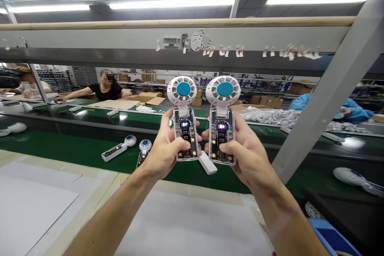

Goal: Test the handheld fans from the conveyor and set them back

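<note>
My left hand [163, 146] is closed round a small handheld fan [185, 128], its thumb pressed on the lower front. My right hand [247, 146] grips a second handheld fan [222, 128] the same way. Both fans stand upright side by side, a small gap between them. Each has a white round head with a blue centre, a clear body showing a dark circuit board, and a lit display. Behind them, a white fan handle [208, 163] lies on the green belt [171, 174].
On the belt at left lie two more fans [118, 149] [145, 146]; another [357, 180] is at right. A slanted metal post [327, 80] rises at right, above a blue bin [330, 240]. White sheets [192, 224] cover the near table. People work across the belt.
</note>
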Action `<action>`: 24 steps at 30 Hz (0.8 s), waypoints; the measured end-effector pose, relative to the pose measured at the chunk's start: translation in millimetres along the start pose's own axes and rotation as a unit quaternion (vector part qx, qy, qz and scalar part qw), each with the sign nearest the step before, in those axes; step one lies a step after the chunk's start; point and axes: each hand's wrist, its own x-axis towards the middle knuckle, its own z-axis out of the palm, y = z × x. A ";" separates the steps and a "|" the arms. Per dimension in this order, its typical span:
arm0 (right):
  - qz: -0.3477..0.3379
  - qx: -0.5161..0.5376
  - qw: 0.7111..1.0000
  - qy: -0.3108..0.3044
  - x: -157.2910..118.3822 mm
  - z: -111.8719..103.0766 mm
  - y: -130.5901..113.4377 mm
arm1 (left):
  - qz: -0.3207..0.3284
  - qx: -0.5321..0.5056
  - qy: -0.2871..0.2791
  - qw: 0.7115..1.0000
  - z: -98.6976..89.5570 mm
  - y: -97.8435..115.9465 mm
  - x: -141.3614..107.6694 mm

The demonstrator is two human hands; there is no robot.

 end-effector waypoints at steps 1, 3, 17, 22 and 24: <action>0.001 0.006 1.000 -0.001 0.8 -0.9 1.7 | -0.001 -0.002 0.002 1.000 0.6 -0.4 -0.3; 0.002 0.017 1.000 -0.005 2.5 -2.6 5.1 | 0.002 -0.005 0.009 1.000 2.0 -1.0 -1.1; 0.007 0.024 1.000 -0.015 3.3 1.1 7.9 | 0.018 -0.042 0.033 0.998 4.6 -6.6 -0.6; 0.017 0.035 0.999 -0.028 2.9 3.8 4.2 | 0.021 -0.045 0.026 0.998 4.5 -8.3 -0.6; 0.025 0.037 0.999 -0.028 2.7 3.8 4.5 | 0.021 -0.045 0.025 0.998 4.6 -8.1 -0.4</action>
